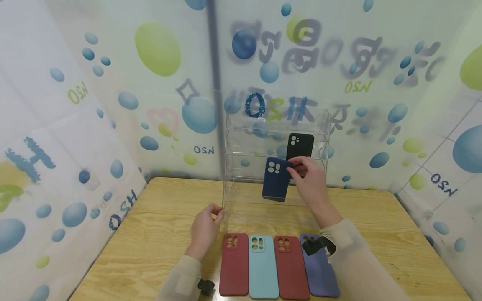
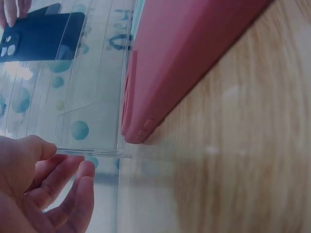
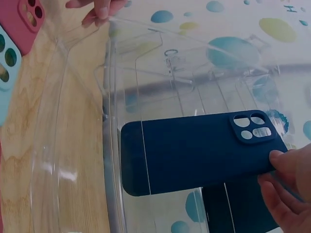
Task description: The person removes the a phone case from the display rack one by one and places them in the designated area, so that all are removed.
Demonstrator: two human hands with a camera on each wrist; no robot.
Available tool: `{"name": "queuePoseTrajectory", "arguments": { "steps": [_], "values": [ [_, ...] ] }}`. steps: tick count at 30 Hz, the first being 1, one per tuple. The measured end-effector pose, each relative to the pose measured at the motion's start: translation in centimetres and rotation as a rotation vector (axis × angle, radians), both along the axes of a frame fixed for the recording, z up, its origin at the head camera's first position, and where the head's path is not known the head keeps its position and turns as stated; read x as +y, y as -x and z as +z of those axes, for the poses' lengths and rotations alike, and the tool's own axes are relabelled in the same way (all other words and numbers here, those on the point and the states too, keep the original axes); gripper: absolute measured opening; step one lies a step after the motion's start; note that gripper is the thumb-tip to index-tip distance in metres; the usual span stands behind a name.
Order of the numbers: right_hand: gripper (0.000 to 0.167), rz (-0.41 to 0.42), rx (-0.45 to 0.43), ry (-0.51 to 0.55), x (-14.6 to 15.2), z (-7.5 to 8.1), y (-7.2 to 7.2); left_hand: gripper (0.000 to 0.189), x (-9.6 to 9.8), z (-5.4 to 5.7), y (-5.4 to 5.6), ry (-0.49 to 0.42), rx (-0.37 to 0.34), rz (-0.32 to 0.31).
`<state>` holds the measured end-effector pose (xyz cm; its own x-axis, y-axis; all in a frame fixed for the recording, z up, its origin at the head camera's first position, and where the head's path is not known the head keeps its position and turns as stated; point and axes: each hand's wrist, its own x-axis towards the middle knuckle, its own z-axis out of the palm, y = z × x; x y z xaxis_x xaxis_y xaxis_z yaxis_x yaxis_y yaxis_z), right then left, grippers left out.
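Observation:
My right hand (image 1: 310, 177) pinches a dark blue phone case (image 1: 275, 179) by its upper right corner, between thumb and fingers. The case stands upright, its camera cutouts at the top, and its lower end overlaps the lowest tier of a clear tiered display rack (image 1: 241, 202). At the rack's front left edge, my left hand (image 1: 206, 225) pinches the clear side panel (image 2: 92, 152) with thumb and fingertips. A black phone case (image 1: 300, 145) stands in a higher tier, partly hidden by the right hand and the blue case.
Before the rack lie a red case (image 1: 234, 265), a light blue case (image 1: 263, 267), another red case (image 1: 291, 267) and a purple case (image 1: 321, 271), side by side on the wooden table (image 1: 150, 234). The right wrist overlaps the purple one. Patterned curtains (image 1: 169, 104) hang behind.

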<state>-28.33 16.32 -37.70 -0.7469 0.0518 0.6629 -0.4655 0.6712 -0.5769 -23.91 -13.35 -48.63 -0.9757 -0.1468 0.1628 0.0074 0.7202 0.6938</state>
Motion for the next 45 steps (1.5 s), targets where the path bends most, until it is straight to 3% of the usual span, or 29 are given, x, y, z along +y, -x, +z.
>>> {"name": "queuePoseTrajectory", "arguments": {
  "steps": [9,13,26,45],
  "values": [
    [0.020,0.015,0.063,0.060,0.2,1.0,-1.9,0.012,0.0,0.1,0.0,-0.001,-0.007,-0.002],
    [0.022,0.031,0.048,0.103,0.8,1.8,-2.8,0.012,0.0,0.1,0.0,-0.004,-0.007,0.001],
    [0.022,-0.012,-0.175,0.119,4.2,2.7,-5.2,0.013,0.0,0.1,0.0,0.008,-0.017,0.012],
    [0.021,-0.080,-0.332,-0.043,9.3,1.3,-8.1,0.014,0.1,0.3,0.0,0.004,-0.010,0.005]
  ]
}}
